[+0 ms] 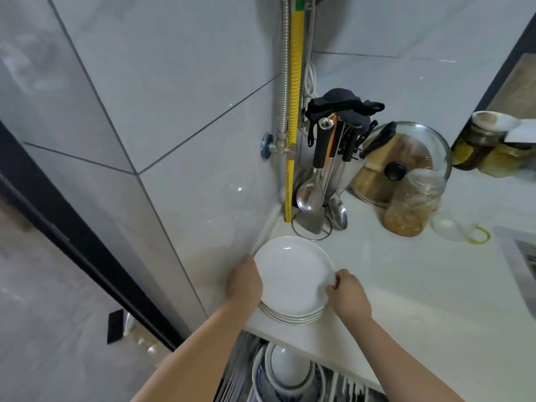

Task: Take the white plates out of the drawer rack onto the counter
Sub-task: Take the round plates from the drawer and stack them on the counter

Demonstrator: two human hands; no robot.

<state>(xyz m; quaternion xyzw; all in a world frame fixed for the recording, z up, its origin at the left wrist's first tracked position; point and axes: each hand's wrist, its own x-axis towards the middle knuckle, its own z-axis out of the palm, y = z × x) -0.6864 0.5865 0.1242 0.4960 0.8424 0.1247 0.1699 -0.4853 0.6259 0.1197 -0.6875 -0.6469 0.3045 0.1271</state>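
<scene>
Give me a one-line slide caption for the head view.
Both hands, left hand and right hand, hold a stack of white plates on the counter above the open drawer rack.

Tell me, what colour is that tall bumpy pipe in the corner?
Yellow pipe, clearest in the head view.

The stacked white plates (294, 278) look like glazed ceramic, smooth and glossy, on a pale counter (406, 274) of smooth, faintly shiny stone-like finish. Wall tiles (174, 97) are glossy grey; the ladle (311, 192) is polished metal, the pot lid (406, 161) clear glass, the corrugated hose (294, 111) yellow plastic-coated.
</scene>
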